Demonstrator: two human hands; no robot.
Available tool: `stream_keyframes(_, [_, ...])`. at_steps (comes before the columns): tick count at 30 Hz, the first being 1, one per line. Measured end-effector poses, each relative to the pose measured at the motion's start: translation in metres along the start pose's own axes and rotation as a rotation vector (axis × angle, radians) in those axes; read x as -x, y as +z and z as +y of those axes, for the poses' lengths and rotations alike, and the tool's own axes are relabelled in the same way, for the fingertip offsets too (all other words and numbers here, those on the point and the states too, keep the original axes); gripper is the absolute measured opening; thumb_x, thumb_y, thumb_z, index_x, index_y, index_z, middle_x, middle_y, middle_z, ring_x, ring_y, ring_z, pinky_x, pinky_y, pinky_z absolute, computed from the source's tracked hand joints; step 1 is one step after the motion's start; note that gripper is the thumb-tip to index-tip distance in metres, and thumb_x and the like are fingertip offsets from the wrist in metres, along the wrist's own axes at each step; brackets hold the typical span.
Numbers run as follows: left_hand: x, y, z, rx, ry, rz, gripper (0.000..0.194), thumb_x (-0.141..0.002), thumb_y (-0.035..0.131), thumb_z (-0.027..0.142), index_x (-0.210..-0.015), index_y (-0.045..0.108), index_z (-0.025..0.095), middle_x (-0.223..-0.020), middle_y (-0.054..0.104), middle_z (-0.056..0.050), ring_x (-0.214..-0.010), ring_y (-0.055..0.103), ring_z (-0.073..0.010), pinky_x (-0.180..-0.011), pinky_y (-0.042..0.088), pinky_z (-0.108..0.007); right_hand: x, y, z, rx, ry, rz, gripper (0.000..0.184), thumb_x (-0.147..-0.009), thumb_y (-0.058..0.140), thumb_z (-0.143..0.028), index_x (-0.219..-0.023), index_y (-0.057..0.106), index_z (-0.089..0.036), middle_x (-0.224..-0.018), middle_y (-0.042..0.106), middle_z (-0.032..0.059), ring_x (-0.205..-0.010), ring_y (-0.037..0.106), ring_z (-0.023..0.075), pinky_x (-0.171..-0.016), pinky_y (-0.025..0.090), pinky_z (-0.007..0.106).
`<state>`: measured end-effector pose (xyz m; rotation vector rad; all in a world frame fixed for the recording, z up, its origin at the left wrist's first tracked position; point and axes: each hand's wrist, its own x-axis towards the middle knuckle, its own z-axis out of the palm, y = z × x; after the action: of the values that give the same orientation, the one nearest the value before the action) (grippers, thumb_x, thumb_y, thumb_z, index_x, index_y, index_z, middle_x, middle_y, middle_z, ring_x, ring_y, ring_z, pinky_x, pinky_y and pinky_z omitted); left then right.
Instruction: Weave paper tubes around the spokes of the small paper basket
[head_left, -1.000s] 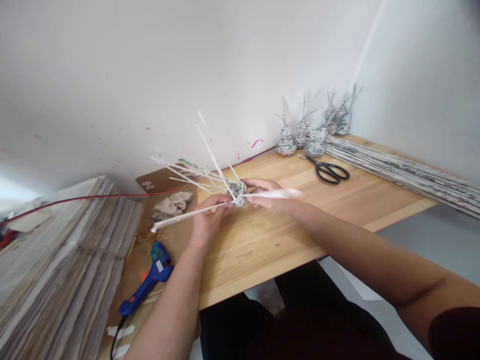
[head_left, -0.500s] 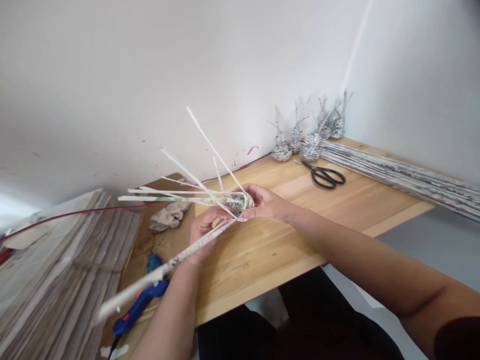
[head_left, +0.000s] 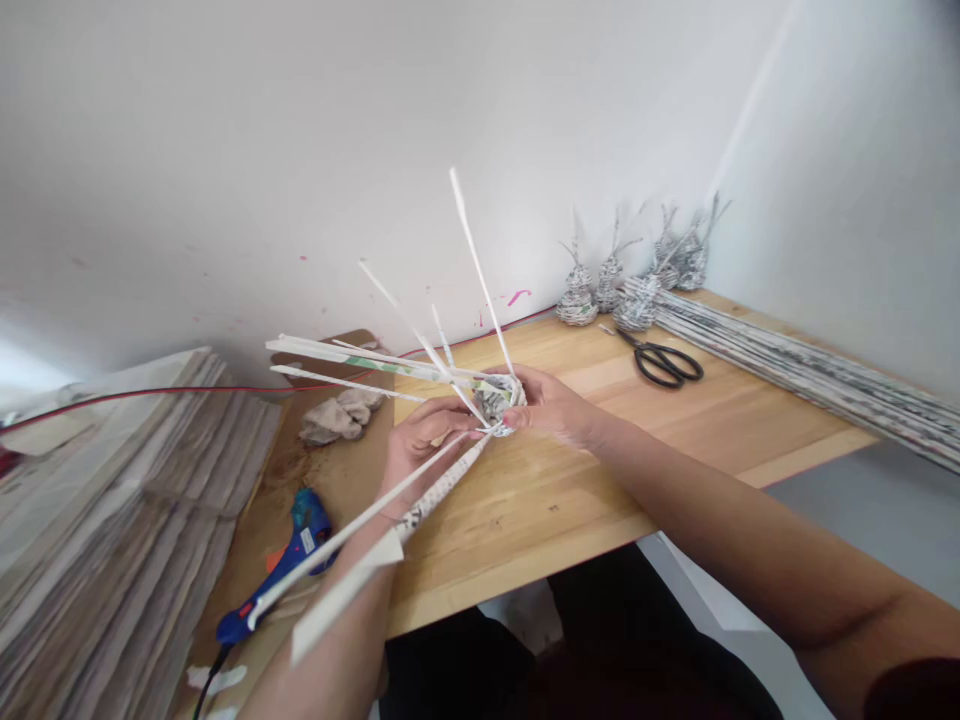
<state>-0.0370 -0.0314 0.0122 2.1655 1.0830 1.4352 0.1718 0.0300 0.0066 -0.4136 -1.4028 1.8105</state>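
Basketwork (head_left: pixel 492 402) of rolled paper sits mid-view over the wooden table (head_left: pixel 495 545), and I see both hands gripping it: left hand (head_left: pixel 426 432), fingers pinched on it at eight o'clock; right hand (head_left: pixel 555 405), fingers curled round it at three. White strips (head_left: pixel 330 347) fan toward ten; scissors (head_left: pixel 645 348) lie at three, glue gun (head_left: pixel 309 528) at eight.

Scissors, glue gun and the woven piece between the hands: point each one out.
Scissors (head_left: pixel 640 348), head view, where the blades meet the handles.
Glue gun (head_left: pixel 291 560), head view, on the blue body.
Woven piece (head_left: pixel 493 400), head view, on its inner wall.
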Motion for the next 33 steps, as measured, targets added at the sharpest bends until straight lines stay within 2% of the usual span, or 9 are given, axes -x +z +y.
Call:
stream_keyframes(5, [-0.002, 0.003, -0.001, 0.041, 0.053, -0.012, 0.007, -0.084, 0.073, 0.022, -0.089, 0.077, 0.021, -0.095, 0.076, -0.006, -0.088, 0.07, -0.017, -0.084, 0.055, -0.029, -0.002, -0.006, 0.008, 0.062, 0.031, -0.005, 0.051, -0.072, 0.083, -0.048, -0.11, 0.065, -0.017, -0.092, 0.069, 0.0029, -0.077, 0.063, 0.0124, -0.065, 0.052, 0.023])
stream_keyframes(8, [-0.003, 0.003, -0.004, 0.046, 0.059, 0.005, 0.009, -0.083, 0.073, 0.021, -0.091, 0.077, 0.021, -0.09, 0.076, -0.005, -0.086, 0.07, -0.0166, -0.082, 0.054, -0.028, -0.002, -0.005, 0.011, 0.064, 0.083, -0.001, 0.054, -0.074, 0.077, -0.057, -0.108, 0.064, -0.017, -0.092, 0.068, 0.0043, -0.075, 0.063, 0.013, -0.06, 0.054, 0.023])
stream_keyframes(12, [-0.003, 0.005, -0.006, 0.106, -0.087, 0.073, 0.01, -0.082, 0.075, 0.027, -0.086, 0.076, 0.018, -0.085, 0.076, -0.006, -0.079, 0.069, -0.0159, -0.075, 0.053, -0.026, -0.002, -0.002, 0.011, 0.021, 0.144, -0.031, 0.058, -0.069, 0.084, -0.052, -0.111, 0.062, -0.02, -0.101, 0.07, 0.0051, -0.085, 0.068, 0.0161, -0.063, 0.058, 0.024])
stream_keyframes(15, [-0.004, 0.007, -0.007, 0.241, -0.207, 0.098, 0.018, -0.079, 0.077, 0.033, -0.085, 0.075, 0.016, -0.082, 0.075, -0.006, -0.072, 0.068, -0.0151, -0.069, 0.054, -0.025, -0.002, -0.002, 0.009, -0.056, 0.218, -0.054, 0.052, -0.078, 0.077, -0.053, -0.115, 0.06, -0.019, -0.099, 0.073, 0.007, -0.086, 0.072, 0.0182, -0.064, 0.058, 0.024])
stream_keyframes(19, [-0.006, 0.008, -0.007, 0.322, -0.284, 0.061, 0.022, -0.078, 0.078, 0.035, -0.084, 0.074, 0.014, -0.081, 0.075, -0.005, -0.074, 0.068, -0.0159, -0.072, 0.054, -0.027, -0.002, -0.003, 0.007, -0.11, 0.28, -0.054, 0.039, -0.088, 0.068, -0.047, -0.111, 0.062, -0.016, -0.101, 0.074, 0.0104, -0.087, 0.074, 0.0197, -0.064, 0.057, 0.025])
stream_keyframes(24, [-0.006, 0.006, -0.006, 0.342, -0.262, 0.015, 0.02, -0.08, 0.075, 0.033, -0.084, 0.071, 0.014, -0.085, 0.075, -0.007, -0.08, 0.068, -0.0172, -0.077, 0.053, -0.029, -0.003, -0.004, 0.009, -0.149, 0.285, -0.068, 0.041, -0.081, 0.076, -0.045, -0.107, 0.065, -0.015, -0.101, 0.074, 0.0105, -0.089, 0.073, 0.0202, -0.063, 0.057, 0.024])
stream_keyframes(28, [-0.003, 0.005, -0.009, 0.285, -0.222, -0.041, 0.014, -0.085, 0.07, 0.029, -0.085, 0.071, 0.015, -0.089, 0.074, -0.007, -0.084, 0.068, -0.0176, -0.082, 0.051, -0.029, -0.003, -0.004, 0.009, -0.13, 0.202, -0.044, 0.045, -0.07, 0.086, -0.039, -0.104, 0.068, -0.017, -0.098, 0.072, 0.0062, -0.084, 0.069, 0.0157, -0.059, 0.055, 0.02])
stream_keyframes(33, [-0.001, 0.002, -0.011, 0.17, -0.179, -0.056, 0.012, -0.087, 0.068, 0.028, -0.087, 0.071, 0.017, -0.094, 0.074, -0.006, -0.088, 0.067, -0.0179, -0.083, 0.051, -0.029, -0.002, 0.001, 0.003, -0.091, 0.108, 0.03, 0.045, -0.063, 0.09, -0.031, -0.099, 0.067, -0.018, -0.091, 0.068, 0.0023, -0.076, 0.062, 0.0115, -0.056, 0.052, 0.018])
